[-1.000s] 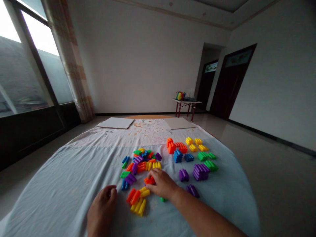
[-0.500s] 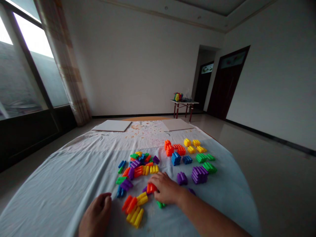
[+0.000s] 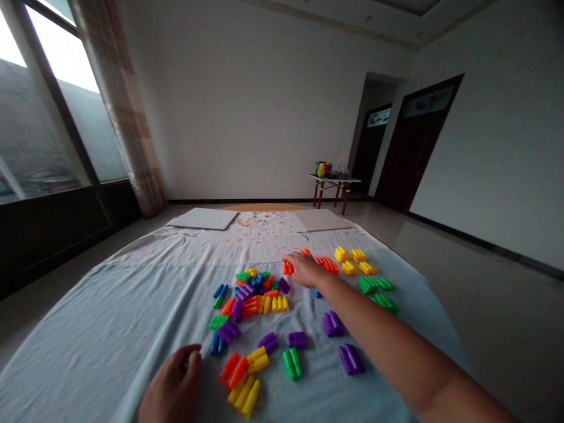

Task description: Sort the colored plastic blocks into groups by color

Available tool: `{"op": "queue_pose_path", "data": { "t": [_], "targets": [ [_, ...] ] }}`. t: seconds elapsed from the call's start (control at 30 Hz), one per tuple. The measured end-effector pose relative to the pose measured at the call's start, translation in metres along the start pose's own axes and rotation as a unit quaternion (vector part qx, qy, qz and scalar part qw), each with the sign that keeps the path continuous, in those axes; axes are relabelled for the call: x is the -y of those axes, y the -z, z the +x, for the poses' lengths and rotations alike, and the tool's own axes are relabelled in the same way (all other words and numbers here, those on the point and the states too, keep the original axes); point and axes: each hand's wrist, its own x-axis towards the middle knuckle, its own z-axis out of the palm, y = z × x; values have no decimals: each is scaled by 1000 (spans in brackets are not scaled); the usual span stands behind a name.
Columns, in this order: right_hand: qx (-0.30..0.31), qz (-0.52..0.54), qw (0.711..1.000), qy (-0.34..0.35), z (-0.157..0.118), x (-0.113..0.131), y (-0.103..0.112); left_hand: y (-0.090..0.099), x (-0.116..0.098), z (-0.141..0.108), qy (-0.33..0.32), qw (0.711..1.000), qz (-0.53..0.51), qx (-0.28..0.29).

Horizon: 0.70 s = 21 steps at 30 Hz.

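My right hand (image 3: 302,269) is stretched out over the table, its fingers closed on an orange block (image 3: 288,268) beside the other orange blocks (image 3: 326,265). Near the front edge my left hand (image 3: 173,382) rests on the cloth with its fingers curled; what they hold, if anything, is hidden. A mixed heap of colored blocks (image 3: 250,296) lies left of centre. Closer to me are orange blocks (image 3: 233,370), yellow blocks (image 3: 244,396), a green block (image 3: 292,363) and purple blocks (image 3: 297,339). My right forearm partly covers some blue blocks (image 3: 316,292).
Yellow blocks (image 3: 349,268), green blocks (image 3: 369,285) and purple blocks (image 3: 351,359) are grouped on the right. Two flat boards, one white (image 3: 205,218) and one beige (image 3: 321,220), lie at the table's far end. A small table (image 3: 335,178) stands by the wall.
My right hand has moved forward and to the right with the orange block, from the table's middle to the orange group. The purple and green blocks it covered now show. My left hand has stayed put.
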Motion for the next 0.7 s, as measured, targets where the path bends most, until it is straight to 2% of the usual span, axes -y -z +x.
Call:
{"op": "queue_pose_path", "data": {
  "t": [0.13, 0.3, 0.53, 0.7],
  "targets": [
    [26, -48, 998, -42, 35, -18, 0, -1, 2, 1, -1, 1000, -1, -4],
    [83, -90, 991, -53, 58, -21, -18, -4, 5, 1, -16, 1000, -11, -16],
    [123, -115, 983, -70, 68, -19, -39, -7, 10, 0, -18, 1000, 5, 1],
    [99, -90, 989, -63, 63, -10, -35, -9, 9, 2, -5, 1000, 15, 10]
  ]
}}
